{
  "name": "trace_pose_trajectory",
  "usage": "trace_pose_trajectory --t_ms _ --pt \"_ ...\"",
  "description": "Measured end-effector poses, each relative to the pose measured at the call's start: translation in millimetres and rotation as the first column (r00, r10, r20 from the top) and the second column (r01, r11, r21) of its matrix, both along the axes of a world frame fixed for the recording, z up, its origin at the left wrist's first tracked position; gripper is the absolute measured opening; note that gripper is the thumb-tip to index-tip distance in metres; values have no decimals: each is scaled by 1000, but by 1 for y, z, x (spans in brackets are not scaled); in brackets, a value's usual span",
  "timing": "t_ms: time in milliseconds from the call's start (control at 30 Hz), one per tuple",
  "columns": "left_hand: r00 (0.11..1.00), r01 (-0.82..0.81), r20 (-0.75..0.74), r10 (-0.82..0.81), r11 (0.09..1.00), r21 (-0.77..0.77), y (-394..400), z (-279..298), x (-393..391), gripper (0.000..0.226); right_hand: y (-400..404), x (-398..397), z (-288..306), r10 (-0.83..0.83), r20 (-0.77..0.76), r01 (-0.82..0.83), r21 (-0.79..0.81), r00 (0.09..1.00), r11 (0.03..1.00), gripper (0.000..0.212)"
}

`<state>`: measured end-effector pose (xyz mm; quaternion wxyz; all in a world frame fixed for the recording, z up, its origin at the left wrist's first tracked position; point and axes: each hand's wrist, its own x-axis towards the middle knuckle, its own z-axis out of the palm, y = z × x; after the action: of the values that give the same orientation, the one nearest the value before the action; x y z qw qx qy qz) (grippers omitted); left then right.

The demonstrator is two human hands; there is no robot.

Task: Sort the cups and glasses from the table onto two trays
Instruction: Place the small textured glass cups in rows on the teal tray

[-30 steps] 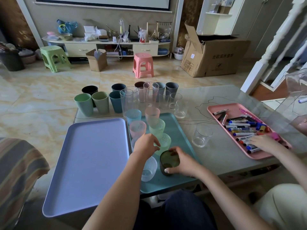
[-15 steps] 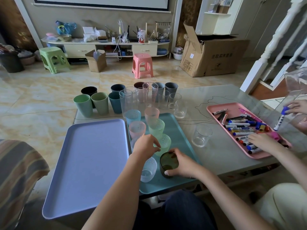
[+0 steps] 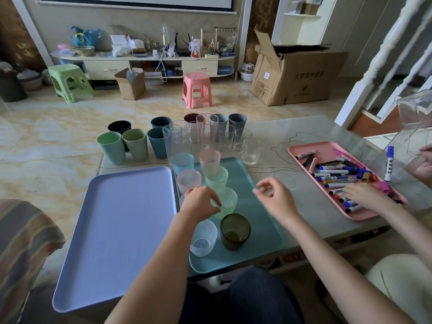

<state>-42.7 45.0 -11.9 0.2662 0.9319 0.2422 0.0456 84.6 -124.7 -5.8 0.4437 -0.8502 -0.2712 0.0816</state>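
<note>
A teal tray (image 3: pixel 257 225) carries several dotted glasses: blue (image 3: pixel 183 162), pink (image 3: pixel 189 181), green (image 3: pixel 228 202), clear (image 3: pixel 203 237), and a smooth dark green glass (image 3: pixel 235 231) at its near end. My left hand (image 3: pixel 201 204) hovers over the tray with curled fingers touching the green glass; its grip is hidden. My right hand (image 3: pixel 273 197) is raised over the tray's right edge, fingers loosely bent, holding nothing, just in front of a clear glass (image 3: pixel 284 181) on the table. The lavender tray (image 3: pixel 128 218) on the left holds nothing.
Opaque cups (image 3: pixel 109 146) and tall clear glasses (image 3: pixel 175 141) stand in rows at the table's far side. A pink tray of markers (image 3: pixel 301 152) lies at the right, where another person's hand (image 3: pixel 364 195) reaches in and a blue marker (image 3: pixel 388 164) is held up.
My right hand has let go of the dark green glass and lifted up and to the right. The left hand has stayed put. The other person has raised a blue marker.
</note>
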Motion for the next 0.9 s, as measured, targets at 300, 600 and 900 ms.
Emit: trace_pose_trajectory --t_ms 300,600,900 --pt "998 -8 -55 6 999 -35 -3 11 0 30 -10 66 -20 -275 201 305 -142 940 942 11" --pt "963 -266 54 266 964 0 8 21 28 23 35 104 3 -75 382 128 -116 921 985 8" --pt "889 -388 211 407 913 -128 46 14 88 24 138 199 -1 164 423 14 -387 891 922 40"
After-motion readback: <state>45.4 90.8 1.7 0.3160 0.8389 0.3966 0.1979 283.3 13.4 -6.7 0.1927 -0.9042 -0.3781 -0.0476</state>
